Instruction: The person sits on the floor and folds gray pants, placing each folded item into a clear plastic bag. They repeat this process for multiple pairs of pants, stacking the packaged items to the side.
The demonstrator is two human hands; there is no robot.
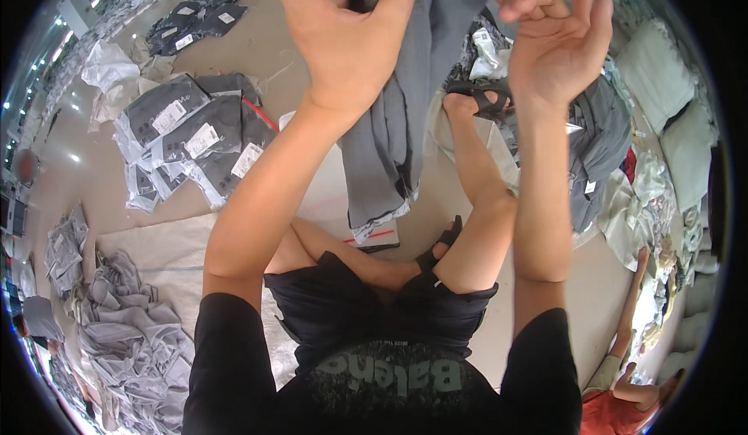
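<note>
My left hand [347, 57] is raised at the top of the view, its thumb pressed on a dark grey garment [389, 123]. The cloth hangs down in long folds between my forearms, and its lower end reaches just above my crossed legs. Whether it is trousers or a top I cannot tell; its upper part runs out of view. My right hand [557, 53] is held up to the right of the cloth, apart from it. Its fingers are loosely bent and spread, with nothing between them.
Grey garments in clear bags with white labels [191, 135] lie on the floor at left; more bagged ones [206, 15] sit farther off. Loose grey clothes [132, 341] are heaped at lower left. Dark clothing [600, 146] and white sacks [654, 72] stand right. Another person [623, 412] is at lower right.
</note>
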